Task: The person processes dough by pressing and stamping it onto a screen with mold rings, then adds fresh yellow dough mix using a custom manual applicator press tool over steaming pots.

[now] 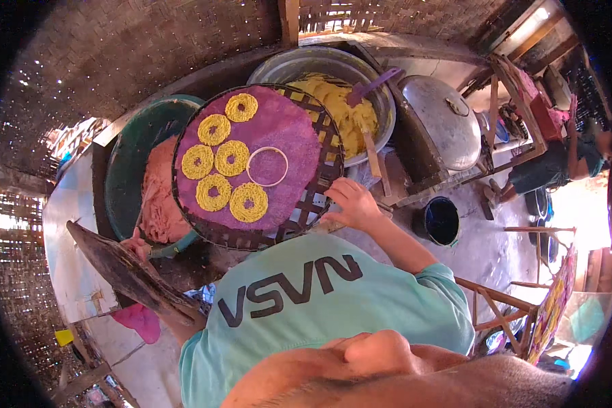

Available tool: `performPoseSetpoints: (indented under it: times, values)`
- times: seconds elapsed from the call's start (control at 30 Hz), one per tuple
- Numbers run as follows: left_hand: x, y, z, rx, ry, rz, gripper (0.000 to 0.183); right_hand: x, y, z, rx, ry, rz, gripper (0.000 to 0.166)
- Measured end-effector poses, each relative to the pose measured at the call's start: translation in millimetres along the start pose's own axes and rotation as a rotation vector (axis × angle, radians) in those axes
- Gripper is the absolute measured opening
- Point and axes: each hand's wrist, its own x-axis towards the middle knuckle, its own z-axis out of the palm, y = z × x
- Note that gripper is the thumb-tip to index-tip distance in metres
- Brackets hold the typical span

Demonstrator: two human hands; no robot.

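Observation:
A round woven bamboo tray (316, 199) carries a purple mesh sheet (296, 132). Several yellow noodle-like dough rings (231, 158) lie on the sheet, beside a thin white ring (287, 168). My right hand (354, 204) touches the tray's near right rim, fingers apart. Left of the tray, my left hand (137, 248) is at the near rim of a green basin (120, 168) of pinkish dough (160, 194). A dark board-like piece (127, 265) partly hides that hand, so its grip is unclear. Behind the tray, a grey metal basin (270, 69) contains yellow dough (331, 97).
A purple-handled utensil (375, 86) and a wooden stick (371, 155) stand in the yellow dough. To the right are a lidded metal pot (438, 122) and a dark bucket (441, 220). Farther right is another person (545, 163). A wooden frame (505, 301) stands near my right side.

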Motion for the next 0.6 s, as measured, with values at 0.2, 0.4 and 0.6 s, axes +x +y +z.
performPoseSetpoints:
  times: [0.2,0.4,0.6]
  values:
    - [-0.1,15.9,32.3,-0.057,0.092,0.028,0.02,5.9,-16.7,16.5,-0.151,0.037,-0.071,0.046]
    - [0.1,15.5,35.0,-0.022,0.091,0.026,0.015,40.6,-54.0,44.3,0.061,0.122,-0.239,0.036]
    - [-8.3,14.5,22.4,-0.119,0.073,-0.029,0.017,90.0,-26.9,43.5,0.086,0.229,0.08,0.021]
